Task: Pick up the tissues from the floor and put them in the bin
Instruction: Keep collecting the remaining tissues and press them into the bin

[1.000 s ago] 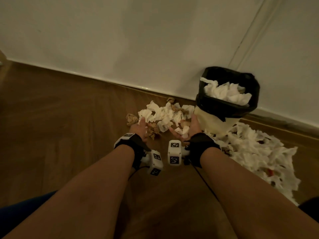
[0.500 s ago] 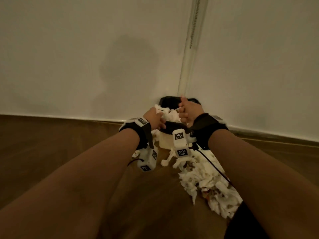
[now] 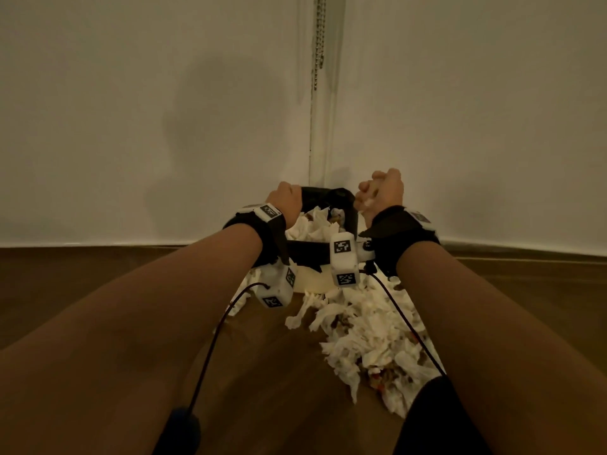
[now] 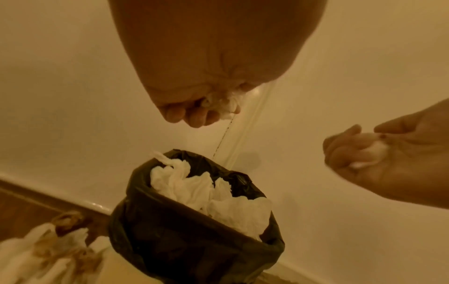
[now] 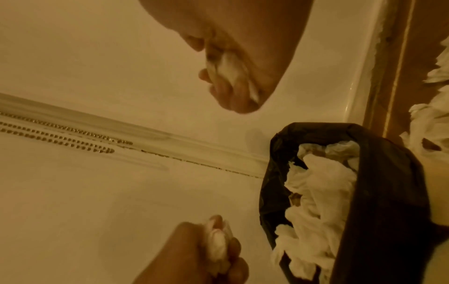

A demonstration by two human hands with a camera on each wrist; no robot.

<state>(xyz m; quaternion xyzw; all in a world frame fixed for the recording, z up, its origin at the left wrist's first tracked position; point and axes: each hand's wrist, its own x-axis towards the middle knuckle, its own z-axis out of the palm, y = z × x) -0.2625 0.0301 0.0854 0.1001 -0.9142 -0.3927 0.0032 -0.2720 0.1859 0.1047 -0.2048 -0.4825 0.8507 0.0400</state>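
Fingers (image 4: 194, 117) of the left hand (image 3: 286, 202) are curled tight round a small wad of tissue (image 4: 224, 104), and the right hand (image 3: 382, 192) is likewise closed on its own wad (image 5: 230, 71), white paper showing between thumb and fingers in both wrist views. Taking the bin (image 3: 313, 251) as the landmark: the left hand sits over its left rim, the right hand above and just off its right rim, so the mouth lies below and between them. The left hand looks the nearer of the two to the opening. The bin, lined with a black bag (image 4: 175, 236), stands against the wall and is already heaped with tissues (image 4: 209, 194) up to the rim. More tissues (image 3: 371, 336) lie on the floor in front of the bin and to its right, a few also to its left. My reading is that both wads need only be let go over the mouth, though the heap may shed them over the edge.
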